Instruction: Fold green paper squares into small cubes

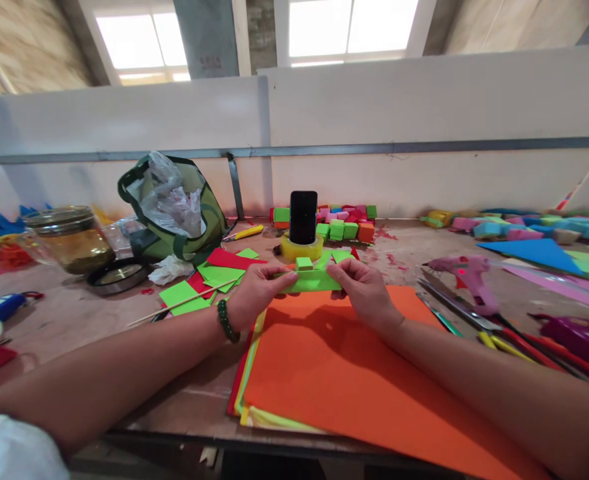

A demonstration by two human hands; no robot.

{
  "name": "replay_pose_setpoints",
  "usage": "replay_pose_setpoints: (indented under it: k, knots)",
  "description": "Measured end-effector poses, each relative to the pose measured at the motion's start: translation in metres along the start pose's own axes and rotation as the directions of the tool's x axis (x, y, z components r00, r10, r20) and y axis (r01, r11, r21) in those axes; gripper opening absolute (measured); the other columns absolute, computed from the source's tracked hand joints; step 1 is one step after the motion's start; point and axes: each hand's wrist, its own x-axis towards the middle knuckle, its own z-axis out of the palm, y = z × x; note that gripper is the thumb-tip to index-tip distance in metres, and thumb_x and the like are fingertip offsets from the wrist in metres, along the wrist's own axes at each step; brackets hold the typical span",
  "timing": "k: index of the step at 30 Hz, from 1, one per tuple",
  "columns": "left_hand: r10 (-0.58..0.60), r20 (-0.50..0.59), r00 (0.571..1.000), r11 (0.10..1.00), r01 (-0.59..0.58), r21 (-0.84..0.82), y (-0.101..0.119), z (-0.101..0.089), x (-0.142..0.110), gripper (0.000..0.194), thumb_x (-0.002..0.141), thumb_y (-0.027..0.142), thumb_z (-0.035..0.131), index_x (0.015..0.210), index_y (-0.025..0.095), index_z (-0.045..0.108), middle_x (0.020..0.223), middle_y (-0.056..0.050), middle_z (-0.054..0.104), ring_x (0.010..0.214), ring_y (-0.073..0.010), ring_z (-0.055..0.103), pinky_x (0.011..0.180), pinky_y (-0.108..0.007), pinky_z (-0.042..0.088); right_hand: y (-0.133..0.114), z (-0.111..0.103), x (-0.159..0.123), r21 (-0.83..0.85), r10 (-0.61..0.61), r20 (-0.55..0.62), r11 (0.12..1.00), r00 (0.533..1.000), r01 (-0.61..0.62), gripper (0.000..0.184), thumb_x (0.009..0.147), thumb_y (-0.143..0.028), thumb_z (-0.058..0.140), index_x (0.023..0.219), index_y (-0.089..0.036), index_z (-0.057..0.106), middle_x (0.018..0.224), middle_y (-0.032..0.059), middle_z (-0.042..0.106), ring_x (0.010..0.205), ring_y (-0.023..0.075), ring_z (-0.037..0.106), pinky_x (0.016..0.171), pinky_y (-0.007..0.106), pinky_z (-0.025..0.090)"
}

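Observation:
Between my two hands I hold a strip of bright green paper (316,283) stretched flat above a stack of coloured sheets. My left hand (254,293), with a dark beaded bracelet (226,322) at the wrist, pinches the strip's left end. At the other end, my right hand (367,293) pinches it between thumb and fingers. A small green block (304,264) shows just behind the strip's upper edge; whether it touches the strip I cannot tell. Below lies the orange top sheet (324,373) of the stack.
Green and red paper pieces (184,293) and a thin stick (174,310) lie left. A phone (303,217) stands on a yellow tape roll (302,248). Scissors (457,305) and a pink glue gun (467,273) are right. A glass jar (69,240) and green bag (189,213) stand left.

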Motion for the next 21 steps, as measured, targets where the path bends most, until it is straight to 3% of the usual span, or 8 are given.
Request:
replay_pose_setpoints:
  k: [4,10,14,18,21]
  knots:
    - [-0.046,-0.095,0.994,0.989,0.032,-0.144,0.002,-0.006,0.006,0.033,0.061,0.037,0.08,0.075,0.014,0.061,0.07,0.003,0.061,0.065,-0.0085,0.059,0.06,-0.018,0.045,-0.003,0.001,-0.005,-0.075,-0.022,0.106,0.997,0.994,0.03,0.039,0.065,-0.054,0.073,0.061,-0.018,0.057,0.048,-0.0046,0.052,0.042,0.0083,0.05,0.044,0.022,0.045]
    - [-0.057,-0.031,0.998,0.918,0.04,-0.395,0.002,-0.005,0.007,0.027,0.063,0.026,0.08,0.073,0.015,0.057,0.068,0.004,0.062,0.066,-0.0094,0.061,0.067,-0.021,0.05,-0.006,0.004,-0.018,-0.182,0.058,0.415,0.983,0.908,0.02,0.034,0.077,-0.045,0.065,0.06,-0.017,0.056,0.05,-0.0016,0.057,0.042,0.0081,0.049,0.043,0.021,0.035]
    - [-0.125,0.021,0.992,0.843,0.118,-0.525,0.004,0.001,0.002,0.023,0.062,0.018,0.08,0.073,0.014,0.06,0.071,0.002,0.066,0.064,-0.0091,0.062,0.067,-0.02,0.052,-0.009,0.005,-0.021,-0.204,0.038,0.384,0.978,0.922,0.044,0.033,0.078,-0.044,0.062,0.062,-0.017,0.054,0.052,-0.0025,0.056,0.04,0.0075,0.047,0.042,0.021,0.034]
    - [-0.189,0.122,0.974,0.862,0.224,-0.454,0.002,0.007,-0.003,0.023,0.062,0.018,0.081,0.074,0.012,0.063,0.072,-0.002,0.068,0.064,-0.0125,0.064,0.065,-0.024,0.053,-0.009,0.006,-0.023,-0.228,0.0,0.369,0.969,0.929,0.091,0.03,0.08,-0.043,0.06,0.065,-0.017,0.054,0.057,-0.0013,0.057,0.042,0.0074,0.047,0.043,0.021,0.034]
    - [-0.188,0.113,0.976,0.883,0.219,-0.414,-0.001,0.008,-0.005,0.023,0.061,0.019,0.082,0.073,0.012,0.064,0.071,-0.001,0.068,0.062,-0.0119,0.063,0.062,-0.024,0.052,-0.007,0.005,-0.024,-0.255,-0.01,0.392,0.959,0.92,0.119,0.028,0.081,-0.04,0.059,0.065,-0.017,0.054,0.054,-0.0022,0.053,0.044,0.0078,0.045,0.043,0.021,0.033]
